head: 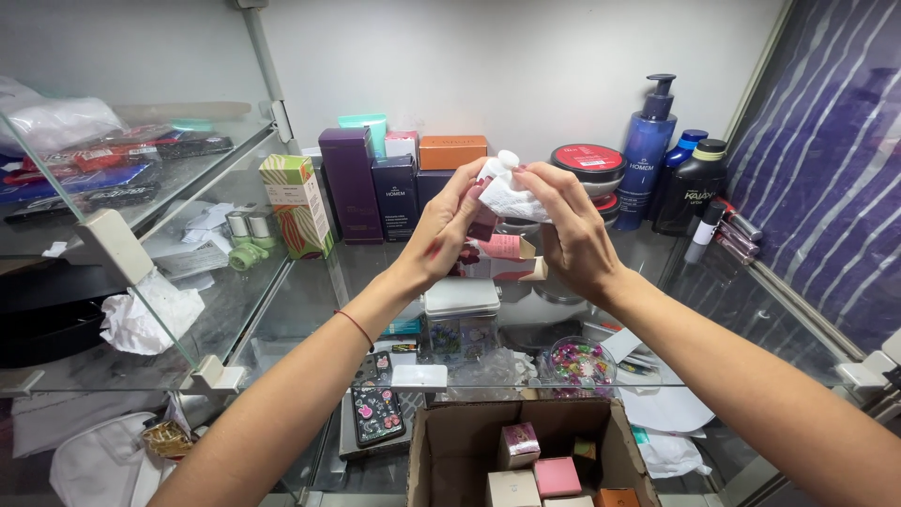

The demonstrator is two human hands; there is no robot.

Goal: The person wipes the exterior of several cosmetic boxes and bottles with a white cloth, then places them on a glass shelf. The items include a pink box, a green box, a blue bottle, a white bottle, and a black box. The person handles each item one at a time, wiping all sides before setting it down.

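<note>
Your left hand (449, 230) closes around a small dark pink bottle (484, 222), with the fingers wrapped on its side, and your right hand (563, 225) pinches a piece of white wrapping paper (511, 199) that covers the upper part of the same bottle. So both hands are pressed on one thing, which you hold in the air above the glass shelf (310, 300), between the two palms.

The bottle's long axis stands nearly upright, a little tilted, with the white cap (507, 160) at the top, just above your right fingertips (535, 174). The left hand holds the lower body, the right hand is nearer to the cap and to the paper. How much of the bottle is still under the paper I cannot tell.

Just below the grip, a pink carton (502, 247) lies on its side on the shelf, its long axis across your view. Behind the grip stand purple boxes (349, 183) and an orange box (452, 150). To the right of the grip are a round red-lidded jar (588, 161) and a tall blue pump bottle (648, 150). Well below your wrists, towards you, an open cardboard box (441, 451) holds small pink and white boxes.
</note>
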